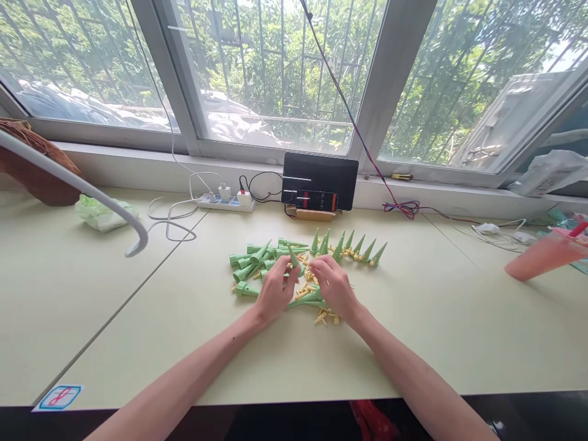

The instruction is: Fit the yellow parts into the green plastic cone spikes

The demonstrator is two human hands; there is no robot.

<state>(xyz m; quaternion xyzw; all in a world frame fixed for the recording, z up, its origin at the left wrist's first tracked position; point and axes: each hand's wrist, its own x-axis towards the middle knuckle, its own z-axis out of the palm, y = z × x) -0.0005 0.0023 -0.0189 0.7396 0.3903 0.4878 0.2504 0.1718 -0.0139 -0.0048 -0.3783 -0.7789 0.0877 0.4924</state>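
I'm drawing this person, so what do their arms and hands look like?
The left arm and right arm are bare, with no sleeves showing. The left hand and right hand wear no gloves, and I see no watch or bracelet. The left arm has a tiny dark spot.

single head-worn view, facing forward and down across the table (441, 324), left hand (277, 286) and right hand (337, 285) near, just below centre, windows (285, 67) along the top
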